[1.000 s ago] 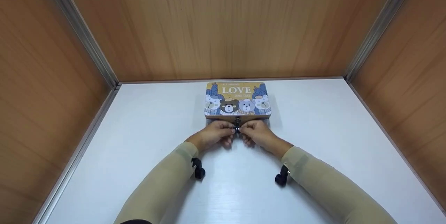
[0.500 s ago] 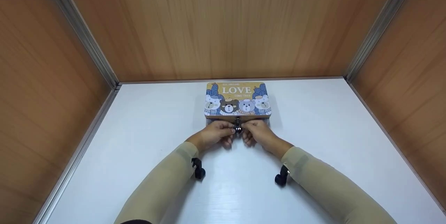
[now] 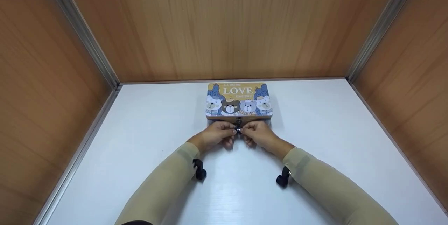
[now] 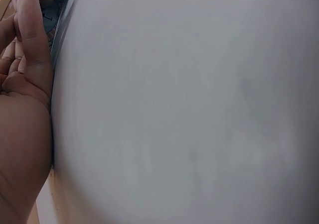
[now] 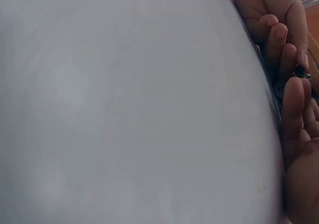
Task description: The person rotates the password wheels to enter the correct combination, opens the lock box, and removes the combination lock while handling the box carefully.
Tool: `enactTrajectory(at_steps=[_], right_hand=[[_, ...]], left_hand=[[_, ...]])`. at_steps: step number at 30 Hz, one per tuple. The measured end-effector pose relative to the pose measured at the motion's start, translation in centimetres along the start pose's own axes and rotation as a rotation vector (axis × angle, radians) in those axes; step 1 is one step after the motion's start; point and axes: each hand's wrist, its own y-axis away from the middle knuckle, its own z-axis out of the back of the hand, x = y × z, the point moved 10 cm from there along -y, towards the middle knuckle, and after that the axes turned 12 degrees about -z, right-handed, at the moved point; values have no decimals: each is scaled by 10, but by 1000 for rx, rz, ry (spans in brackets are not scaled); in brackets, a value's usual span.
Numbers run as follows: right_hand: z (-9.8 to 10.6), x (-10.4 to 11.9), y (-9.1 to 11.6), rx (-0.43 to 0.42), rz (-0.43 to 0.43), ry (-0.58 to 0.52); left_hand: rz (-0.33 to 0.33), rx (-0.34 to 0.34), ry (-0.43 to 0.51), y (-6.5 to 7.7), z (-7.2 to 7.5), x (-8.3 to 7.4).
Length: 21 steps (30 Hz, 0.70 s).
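A tin box [image 3: 239,104] with printed bears and the word LOVE on its closed lid lies at the back of the table. From the clasp at its front hangs a small, dark, shiny padlock [image 3: 238,130]. My left hand [image 3: 215,134] pinches the padlock from the left between thumb and forefinger. On the other side, the thumb and forefinger of my right hand [image 3: 260,134] pinch it too. Fingers hide much of the padlock. In the right wrist view, a dark bit of the padlock [image 5: 302,73] shows between the two hands.
The white table [image 3: 224,190] runs under both forearms. A wooden panel [image 3: 224,25] rises close behind the box, with more panels left and right joined by metal corner strips [image 3: 84,32]. Black wrist cameras [image 3: 199,169] hang from both sleeves.
My right thumb and fingers drew slightly away from the padlock half a second ago, showing more of it, and now close on it again. The left hand and the box stay in place.
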Motion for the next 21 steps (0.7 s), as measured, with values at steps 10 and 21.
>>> enactTrajectory(at_steps=[10, 21], right_hand=[[-2, 2, 1, -18, -2, -21], [0, 1, 0, -67, -24, 29]], left_hand=[[-8, -23, -24, -1, 2, 0], [-20, -27, -36, -2, 2, 2]])
